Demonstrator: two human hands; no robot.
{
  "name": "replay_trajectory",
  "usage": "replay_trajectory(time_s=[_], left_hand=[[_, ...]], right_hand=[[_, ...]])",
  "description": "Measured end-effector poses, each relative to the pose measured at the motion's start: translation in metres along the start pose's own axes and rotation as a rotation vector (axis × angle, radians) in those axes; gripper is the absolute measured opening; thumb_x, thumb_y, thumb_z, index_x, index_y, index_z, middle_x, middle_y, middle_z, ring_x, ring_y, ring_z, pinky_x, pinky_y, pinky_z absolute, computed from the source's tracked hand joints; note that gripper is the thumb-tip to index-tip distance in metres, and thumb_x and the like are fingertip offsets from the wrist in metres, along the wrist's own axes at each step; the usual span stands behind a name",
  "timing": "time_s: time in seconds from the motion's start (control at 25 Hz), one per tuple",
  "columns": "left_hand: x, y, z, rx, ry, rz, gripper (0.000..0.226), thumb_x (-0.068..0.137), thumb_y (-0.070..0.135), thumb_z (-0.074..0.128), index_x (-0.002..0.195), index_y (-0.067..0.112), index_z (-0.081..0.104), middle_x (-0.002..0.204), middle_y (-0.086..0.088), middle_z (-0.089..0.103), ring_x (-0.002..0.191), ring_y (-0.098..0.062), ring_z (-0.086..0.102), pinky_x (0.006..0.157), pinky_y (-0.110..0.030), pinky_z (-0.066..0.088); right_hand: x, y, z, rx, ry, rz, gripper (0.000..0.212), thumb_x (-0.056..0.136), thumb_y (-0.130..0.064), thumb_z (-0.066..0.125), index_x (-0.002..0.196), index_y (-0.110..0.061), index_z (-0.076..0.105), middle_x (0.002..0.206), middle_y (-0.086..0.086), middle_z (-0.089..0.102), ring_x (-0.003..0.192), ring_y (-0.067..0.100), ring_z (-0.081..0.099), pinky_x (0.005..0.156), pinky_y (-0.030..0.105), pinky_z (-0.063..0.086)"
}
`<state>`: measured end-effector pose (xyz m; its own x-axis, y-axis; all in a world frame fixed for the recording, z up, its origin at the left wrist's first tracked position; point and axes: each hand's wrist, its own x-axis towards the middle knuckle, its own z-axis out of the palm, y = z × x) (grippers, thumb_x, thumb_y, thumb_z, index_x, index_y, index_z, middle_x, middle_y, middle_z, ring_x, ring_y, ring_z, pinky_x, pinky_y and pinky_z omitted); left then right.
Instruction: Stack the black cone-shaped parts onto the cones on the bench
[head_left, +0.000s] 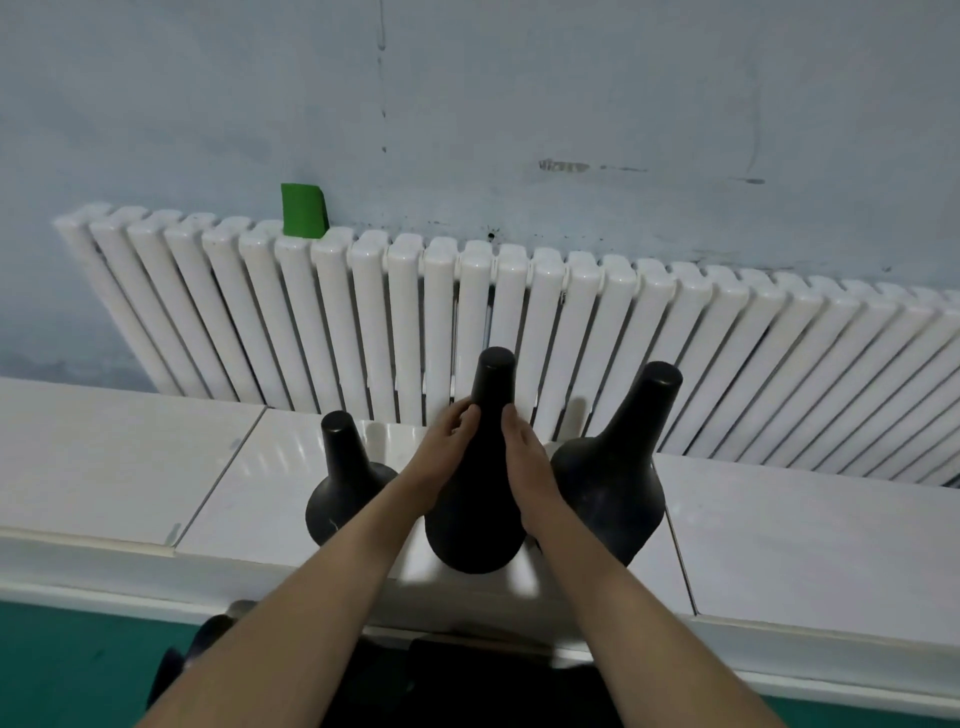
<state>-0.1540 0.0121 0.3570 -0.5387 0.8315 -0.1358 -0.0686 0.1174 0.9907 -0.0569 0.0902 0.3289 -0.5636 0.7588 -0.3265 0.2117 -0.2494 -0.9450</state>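
Three black cone-shaped parts stand on the white tiled bench (104, 467). The middle cone (480, 499) is the tallest and nearest to me. My left hand (441, 447) grips its left side below the neck, fingers curled round it. My right hand (524, 457) lies against its right side, thumb and fingers around the body. A shorter left cone (343, 483) stands just beyond my left forearm. The right cone (618, 478) stands beside my right hand, its narrow top leaning toward the right. Whether the middle cone rests on the bench or on another cone is hidden.
A long white radiator (519, 332) runs along the pale wall behind the bench, close to the cone tops. A green object (304, 210) sits on top of the radiator at the left. Dark items (208, 644) lie low on the green floor below the bench edge.
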Motion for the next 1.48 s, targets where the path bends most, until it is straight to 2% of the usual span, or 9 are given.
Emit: replay_trajectory(time_s=[0.24,0.36,0.48,0.64,0.84,1.0,1.2,1.36,1.48], left_hand=[[-0.011,-0.004,0.008,-0.03,0.015,-0.057,0.036,0.103,0.041,0.043,0.133,0.025,0.052,0.119,-0.003,0.066,0.11,-0.017,0.064,0.093,-0.03,0.051],[-0.021,-0.008,0.015,-0.031,0.02,-0.127,0.042,0.101,0.047,0.042,0.137,0.026,0.047,0.124,-0.003,0.064,0.112,-0.017,0.063,0.099,-0.035,0.049],[-0.037,-0.009,0.02,-0.021,0.077,-0.15,0.046,0.101,0.049,0.041,0.136,0.021,0.049,0.124,-0.005,0.063,0.112,-0.02,0.062,0.102,-0.04,0.048],[-0.062,-0.023,0.031,-0.001,0.091,-0.213,0.06,0.096,0.059,0.04,0.141,0.02,0.045,0.133,-0.006,0.058,0.119,-0.025,0.057,0.108,-0.046,0.043],[-0.098,-0.033,0.066,0.043,0.047,-0.303,0.062,0.099,0.058,0.033,0.141,0.013,0.045,0.123,0.0,0.053,0.126,-0.026,0.049,0.109,-0.041,0.037],[-0.11,-0.043,0.094,0.048,-0.012,-0.319,0.06,0.102,0.053,0.032,0.139,0.009,0.048,0.114,-0.001,0.052,0.115,-0.021,0.049,0.103,-0.037,0.036],[-0.121,-0.084,0.115,0.081,-0.034,-0.444,0.066,0.099,0.061,0.03,0.143,0.014,0.044,0.132,-0.007,0.054,0.109,-0.02,0.051,0.09,-0.033,0.036],[-0.129,-0.118,0.13,0.057,-0.061,-0.496,0.07,0.097,0.063,0.032,0.146,0.015,0.042,0.131,-0.008,0.053,0.105,-0.021,0.054,0.093,-0.035,0.041],[-0.133,-0.146,0.137,0.079,-0.092,-0.577,0.065,0.098,0.061,0.032,0.137,0.013,0.051,0.129,-0.012,0.055,0.11,-0.024,0.055,0.093,-0.036,0.042]], right_hand=[[-0.009,-0.003,0.002,0.029,0.0,-0.003,0.082,0.071,-0.09,0.049,0.136,-0.04,0.059,0.126,0.0,0.069,0.117,0.026,0.066,0.108,0.052,0.049],[-0.027,-0.01,0.0,0.059,0.012,0.043,0.06,0.092,-0.069,0.049,0.14,-0.034,0.057,0.126,0.003,0.068,0.116,0.026,0.064,0.109,0.05,0.048],[-0.045,-0.009,-0.014,0.118,-0.002,0.103,0.043,0.105,-0.055,0.044,0.129,-0.024,0.062,0.115,0.003,0.068,0.106,0.021,0.064,0.101,0.039,0.049],[-0.07,0.009,-0.035,0.167,0.046,0.189,0.054,0.103,-0.057,0.047,0.128,-0.013,0.065,0.117,0.007,0.069,0.109,0.025,0.064,0.107,0.04,0.048],[-0.105,0.042,-0.058,0.309,0.137,0.226,0.062,0.104,-0.051,0.05,0.15,-0.01,0.049,0.149,0.009,0.055,0.138,0.028,0.05,0.111,0.036,0.037],[-0.122,0.06,-0.087,0.244,0.143,0.217,0.062,0.106,-0.051,0.043,0.152,-0.008,0.045,0.154,0.009,0.05,0.143,0.028,0.045,0.115,0.037,0.034],[-0.136,0.102,-0.122,0.145,0.179,0.278,0.068,0.104,-0.062,0.035,0.153,-0.016,0.045,0.151,0.006,0.052,0.137,0.029,0.049,0.117,0.041,0.036],[-0.147,0.145,-0.137,0.167,0.209,0.355,0.074,0.101,-0.069,0.032,0.155,-0.019,0.044,0.157,0.006,0.047,0.143,0.029,0.044,0.123,0.049,0.03],[-0.154,0.169,-0.149,0.183,0.242,0.429,0.072,0.105,-0.063,0.03,0.159,-0.017,0.036,0.161,0.008,0.04,0.148,0.031,0.037,0.121,0.048,0.03]])
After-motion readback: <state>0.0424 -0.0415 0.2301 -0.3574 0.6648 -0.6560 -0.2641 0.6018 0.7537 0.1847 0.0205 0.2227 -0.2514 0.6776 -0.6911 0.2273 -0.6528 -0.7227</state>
